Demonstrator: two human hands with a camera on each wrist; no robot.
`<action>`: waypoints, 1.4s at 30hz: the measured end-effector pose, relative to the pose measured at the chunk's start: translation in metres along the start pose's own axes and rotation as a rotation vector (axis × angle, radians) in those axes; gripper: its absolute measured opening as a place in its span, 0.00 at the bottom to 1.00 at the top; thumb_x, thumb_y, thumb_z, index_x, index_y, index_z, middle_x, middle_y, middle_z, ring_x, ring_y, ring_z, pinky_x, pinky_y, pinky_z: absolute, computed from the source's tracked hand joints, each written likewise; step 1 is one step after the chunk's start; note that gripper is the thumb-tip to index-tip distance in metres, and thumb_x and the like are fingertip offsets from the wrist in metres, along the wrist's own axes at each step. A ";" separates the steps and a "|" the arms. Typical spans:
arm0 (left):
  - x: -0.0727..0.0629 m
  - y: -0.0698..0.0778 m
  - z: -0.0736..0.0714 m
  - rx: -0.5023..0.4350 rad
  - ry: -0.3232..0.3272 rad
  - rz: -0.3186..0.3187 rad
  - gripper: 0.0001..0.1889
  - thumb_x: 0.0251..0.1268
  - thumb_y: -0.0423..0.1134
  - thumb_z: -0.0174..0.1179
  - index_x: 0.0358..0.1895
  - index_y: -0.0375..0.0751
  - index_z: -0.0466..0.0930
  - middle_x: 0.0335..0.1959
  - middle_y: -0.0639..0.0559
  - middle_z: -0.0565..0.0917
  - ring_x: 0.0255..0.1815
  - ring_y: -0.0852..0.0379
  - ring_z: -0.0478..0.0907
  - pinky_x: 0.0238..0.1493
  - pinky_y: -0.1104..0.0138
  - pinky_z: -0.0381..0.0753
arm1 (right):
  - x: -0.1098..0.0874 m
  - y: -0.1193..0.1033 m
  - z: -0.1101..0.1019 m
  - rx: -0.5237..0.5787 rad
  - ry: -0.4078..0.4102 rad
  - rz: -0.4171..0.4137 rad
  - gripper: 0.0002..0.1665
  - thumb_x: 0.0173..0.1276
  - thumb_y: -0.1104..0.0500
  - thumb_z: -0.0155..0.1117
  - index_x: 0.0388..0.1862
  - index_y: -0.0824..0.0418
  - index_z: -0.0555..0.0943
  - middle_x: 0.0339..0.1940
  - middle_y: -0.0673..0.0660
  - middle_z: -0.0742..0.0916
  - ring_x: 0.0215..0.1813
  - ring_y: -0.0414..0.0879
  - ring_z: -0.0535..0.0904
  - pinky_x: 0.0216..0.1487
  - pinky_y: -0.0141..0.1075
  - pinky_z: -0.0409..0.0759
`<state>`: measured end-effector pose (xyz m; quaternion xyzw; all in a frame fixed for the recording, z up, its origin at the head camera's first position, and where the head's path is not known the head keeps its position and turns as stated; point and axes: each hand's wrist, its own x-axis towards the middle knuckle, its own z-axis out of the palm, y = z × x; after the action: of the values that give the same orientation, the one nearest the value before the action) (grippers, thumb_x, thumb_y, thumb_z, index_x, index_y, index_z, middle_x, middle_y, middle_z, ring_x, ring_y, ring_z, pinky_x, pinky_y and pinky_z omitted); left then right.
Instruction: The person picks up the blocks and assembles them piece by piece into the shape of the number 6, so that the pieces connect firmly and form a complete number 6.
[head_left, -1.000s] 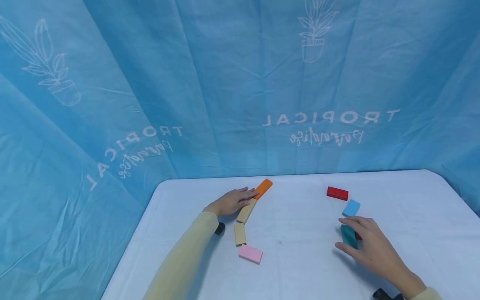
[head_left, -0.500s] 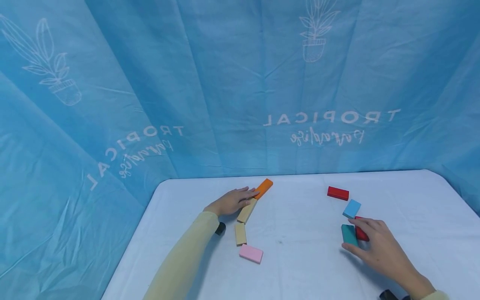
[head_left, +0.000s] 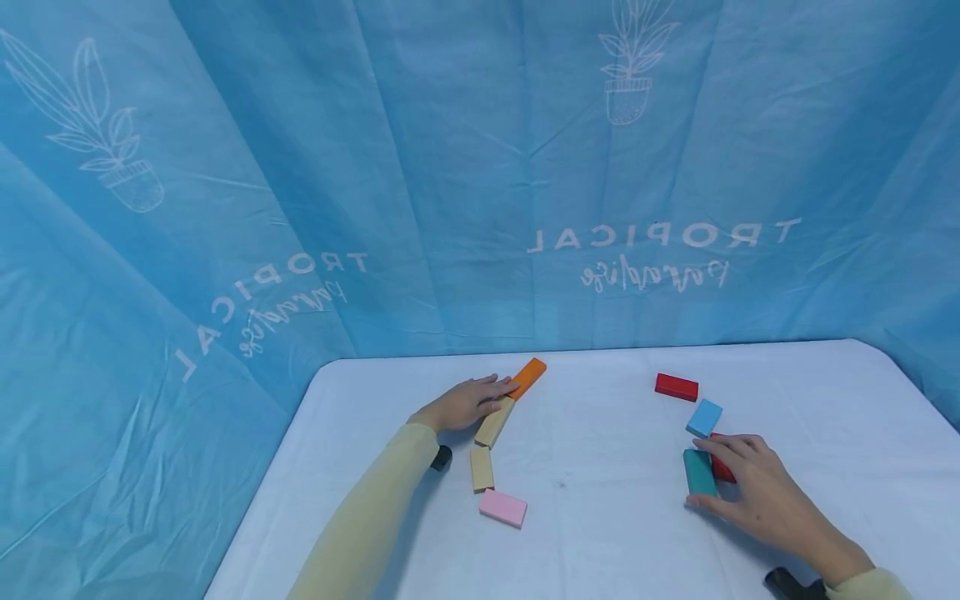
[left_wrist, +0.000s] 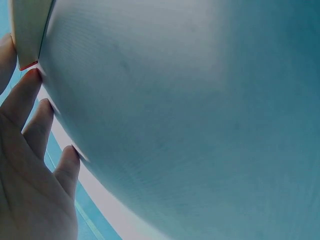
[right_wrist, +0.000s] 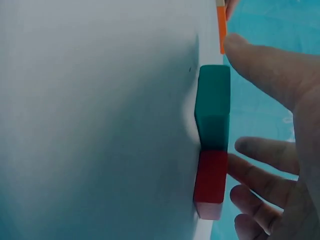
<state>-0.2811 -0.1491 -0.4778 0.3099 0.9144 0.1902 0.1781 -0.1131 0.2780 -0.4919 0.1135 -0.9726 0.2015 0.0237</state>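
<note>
fingers straight, the left hand (head_left: 461, 405) touches a wooden block (head_left: 491, 427) and an orange block (head_left: 531, 375) near the far edge of the table (head_left: 600, 467), a pink block (head_left: 503, 507) nearer. past wide room to move, a teal block (head_left: 699, 472) lies well in from the right edge, just beside a red block (right_wrist: 210, 180), the released right hand (head_left: 768, 493) spread about both.

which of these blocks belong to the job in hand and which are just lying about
Likely in the job:
under the left hand: orange block, farther wooden block
framed by the right hand: green block, nearer red block

Apparently just lying about:
nearer wooden block, pink block, blue block, farther red block
</note>
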 end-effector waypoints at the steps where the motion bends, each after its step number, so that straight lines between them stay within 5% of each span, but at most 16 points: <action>1: 0.000 0.000 0.000 0.000 0.001 -0.001 0.27 0.82 0.46 0.48 0.79 0.55 0.60 0.79 0.55 0.62 0.80 0.49 0.53 0.77 0.48 0.53 | 0.000 0.001 0.000 -0.002 -0.008 -0.004 0.53 0.49 0.31 0.78 0.65 0.63 0.78 0.61 0.70 0.79 0.59 0.66 0.69 0.52 0.66 0.75; 25: -0.001 -0.001 0.002 0.010 -0.001 0.005 0.26 0.82 0.46 0.47 0.79 0.56 0.60 0.79 0.55 0.61 0.80 0.50 0.53 0.78 0.49 0.52 | 0.007 0.006 0.001 -0.051 -0.050 -0.061 0.48 0.48 0.31 0.78 0.60 0.60 0.82 0.53 0.63 0.83 0.57 0.62 0.72 0.51 0.64 0.75; 42: 0.000 -0.002 0.001 0.022 -0.006 0.002 0.27 0.82 0.46 0.47 0.79 0.56 0.59 0.79 0.56 0.61 0.81 0.50 0.53 0.78 0.50 0.52 | 0.008 -0.015 -0.003 -0.004 -0.036 -0.107 0.46 0.48 0.35 0.81 0.62 0.57 0.82 0.56 0.58 0.83 0.56 0.55 0.72 0.52 0.59 0.79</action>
<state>-0.2811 -0.1500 -0.4796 0.3134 0.9156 0.1792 0.1772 -0.1175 0.2643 -0.4831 0.1688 -0.9658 0.1959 0.0172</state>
